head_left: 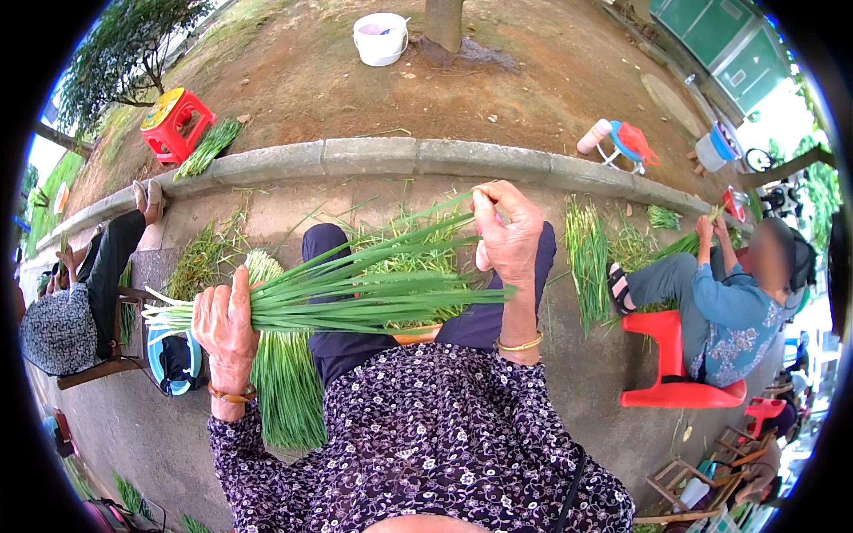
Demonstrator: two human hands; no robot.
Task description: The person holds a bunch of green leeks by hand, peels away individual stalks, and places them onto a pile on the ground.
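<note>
A bunch of long green garlic chives [382, 298] lies across in front of me, its white stem ends at the left and leaf tips at the right. My left hand [227, 322] is closed around the stems near the white ends. At the leaf-tip side, my right hand [514, 235] is raised, thumb and forefinger pinched on a thin chive leaf [449, 204]; something small and pinkish shows by its lower fingers, too little to name. Beneath my left forearm a thick pile of chives [289, 391] rests on the ground. Loose yellow-green trimmings [413, 253] lie beyond my knees.
A concrete curb [373, 157] runs across ahead. Beyond it stand a white bucket [380, 40] and a red stool [176, 124]. People sit on both sides; the one at right is on a red plastic chair [666, 364], near more chives [586, 266]. A blue-rimmed basket [158, 360] sits at left.
</note>
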